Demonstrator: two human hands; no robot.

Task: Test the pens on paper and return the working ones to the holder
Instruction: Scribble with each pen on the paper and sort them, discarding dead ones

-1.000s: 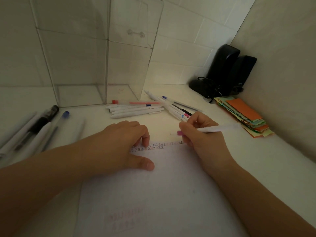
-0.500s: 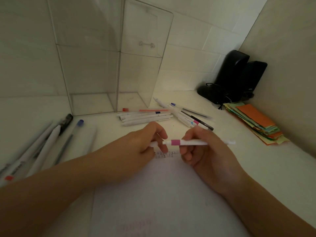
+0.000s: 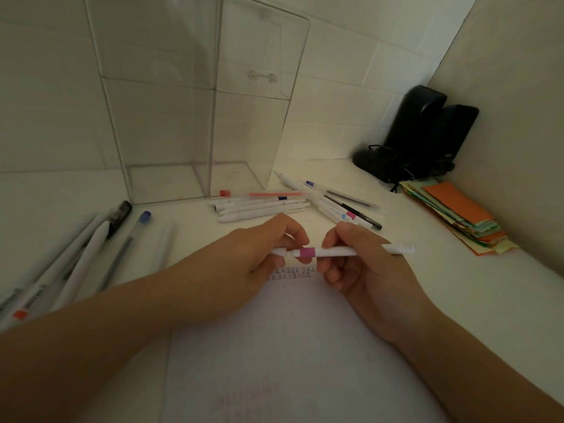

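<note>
Centre frame, my left hand [image 3: 244,254] pinches the cap end and my right hand [image 3: 357,264] grips the barrel of the white pink-banded plastic pen [image 3: 341,251]; I should push straight along the axis, then drop it in the clear acrylic holder [image 3: 195,123].

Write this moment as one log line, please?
stage: capping tested pen | left hand: holds cap end | right hand: grips white pink-banded pen | over paper | clear holder: no pens inside

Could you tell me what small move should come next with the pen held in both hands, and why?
Probably press the cap fully on: the left hand holds the cap end and the right hand the barrel of the pink-banded pen, above test marks on the paper.
</note>
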